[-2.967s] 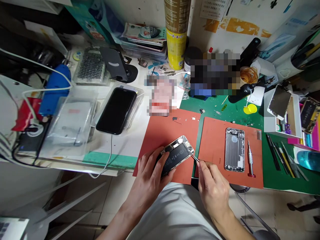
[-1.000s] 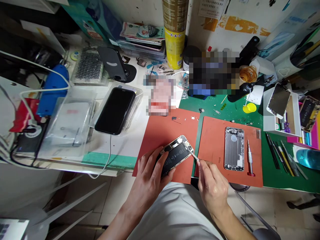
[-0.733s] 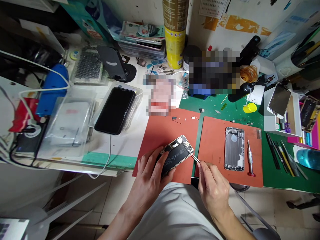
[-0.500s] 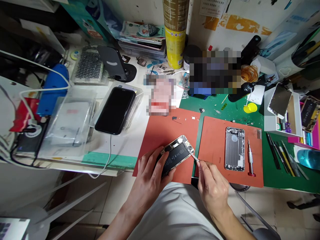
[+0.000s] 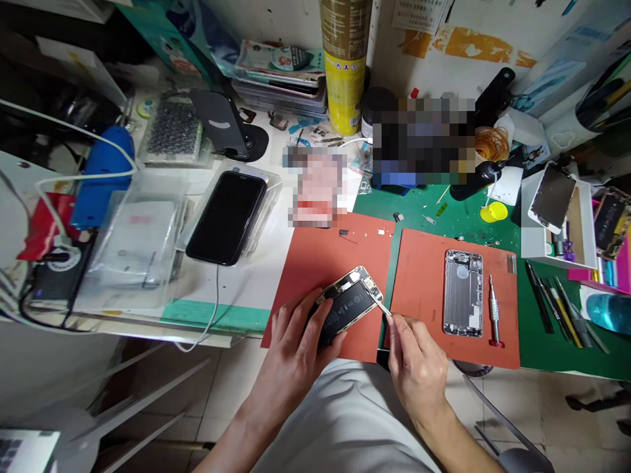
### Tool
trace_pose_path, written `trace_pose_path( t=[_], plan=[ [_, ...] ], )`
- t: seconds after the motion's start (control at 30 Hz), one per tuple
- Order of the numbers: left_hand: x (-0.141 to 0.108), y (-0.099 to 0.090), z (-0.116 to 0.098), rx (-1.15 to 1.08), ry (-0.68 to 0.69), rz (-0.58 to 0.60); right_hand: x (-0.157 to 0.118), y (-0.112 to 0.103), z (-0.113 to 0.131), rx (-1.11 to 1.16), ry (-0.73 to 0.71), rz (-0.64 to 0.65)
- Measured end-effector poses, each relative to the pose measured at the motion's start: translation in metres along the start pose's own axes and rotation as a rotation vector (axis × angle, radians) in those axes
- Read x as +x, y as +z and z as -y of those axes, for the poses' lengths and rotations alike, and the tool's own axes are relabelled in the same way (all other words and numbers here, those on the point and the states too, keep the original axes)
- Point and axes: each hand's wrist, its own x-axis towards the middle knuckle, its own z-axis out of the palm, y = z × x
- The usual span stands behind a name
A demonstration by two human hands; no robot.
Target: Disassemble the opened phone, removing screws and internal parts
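An opened phone [image 5: 351, 303] is held aslant over the left mat [image 5: 315, 256] by the left hand [image 5: 296, 335], its lower end covered by the fingers and its near edge gripped by the thumb; whether it is rested on the mat or slightly raised cannot be told. A thin metal tool [image 5: 382, 307] is pinched between the thumb and fingers of the right hand [image 5: 418, 361], its tip brought to the phone's right-hand end, beside the dark battery [image 5: 340, 314]; exact contact is too small to be made out. Small parts are scattered on the same mat, beyond the phone. On the right mat [image 5: 419, 276], a phone shell [image 5: 462, 295] is laid upright to the view, with a screwdriver [image 5: 493, 312] set just beside it. Farther right, slim hand tools [image 5: 564, 309] are lined up on the green bench top [image 5: 527, 315], near a white box [image 5: 586, 226] on which a screen [image 5: 551, 197] is propped. At left, a black phone [image 5: 227, 218] is placed on a clear case [image 5: 257, 230], and a tall can [image 5: 344, 72] is stood at the back.
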Motion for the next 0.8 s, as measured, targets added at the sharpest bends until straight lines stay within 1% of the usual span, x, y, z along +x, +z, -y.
trace_pose_path(
  t=[0.37,0.53,0.8],
  plan=[
    [0.0014,0.0003,-0.001,0.002,-0.017,0.008,0.0024,-0.0039,0.0014,0.106,0.043,0.004],
    [0.0006,0.0002,-0.0013,-0.002,-0.01,0.001,-0.0008,-0.0072,0.0017,0.101,0.047,0.031],
    [-0.0002,0.0013,-0.0012,-0.005,-0.012,-0.004,0.0002,-0.0053,0.0026,0.086,0.059,0.05]
  ],
)
